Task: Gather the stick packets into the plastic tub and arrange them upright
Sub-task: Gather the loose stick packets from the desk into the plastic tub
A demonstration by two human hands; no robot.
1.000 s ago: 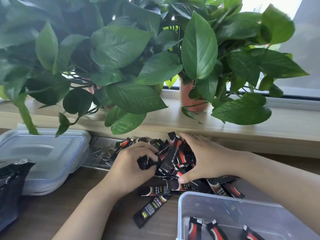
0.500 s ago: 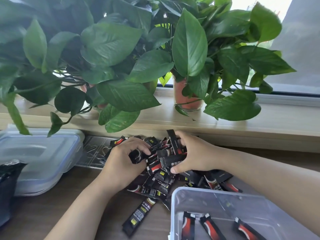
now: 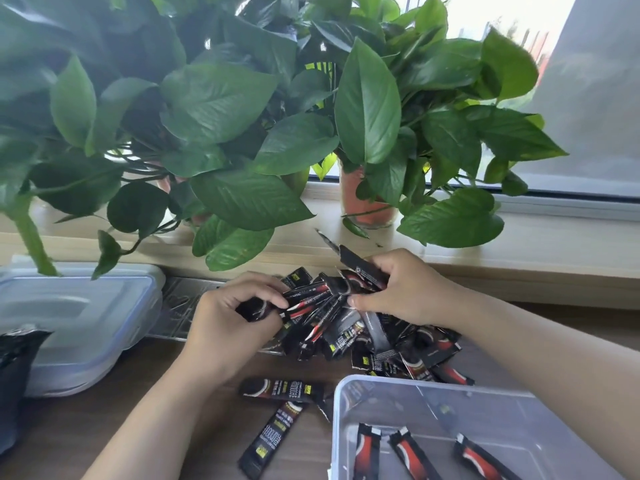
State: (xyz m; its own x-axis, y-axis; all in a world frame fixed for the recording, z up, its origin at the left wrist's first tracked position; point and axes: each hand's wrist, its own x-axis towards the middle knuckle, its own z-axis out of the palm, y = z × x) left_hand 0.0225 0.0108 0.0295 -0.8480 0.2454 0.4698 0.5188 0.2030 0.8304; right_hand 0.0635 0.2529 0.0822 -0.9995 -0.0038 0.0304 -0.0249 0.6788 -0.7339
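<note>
A heap of black and red stick packets (image 3: 349, 336) lies on the wooden table below the windowsill. My left hand (image 3: 230, 325) grips one end of a bunch of packets, and my right hand (image 3: 403, 289) grips the other end of the same bunch, which is lifted a little off the heap. Two loose packets (image 3: 277, 424) lie nearer to me on the table. The clear plastic tub (image 3: 346, 410) stands at the lower right, with three packets (image 3: 412, 455) leaning inside it.
A lidded plastic box (image 3: 76, 323) sits at the left, with a black bag (image 3: 15, 368) in front of it. A metal tray (image 3: 176, 306) lies behind my left hand. Potted plants (image 3: 367, 202) on the windowsill hang leaves over the table.
Both hands have closed around a bunch of packets and raised it off the heap. More packets have slid toward the tub, and the camera has moved closer.
</note>
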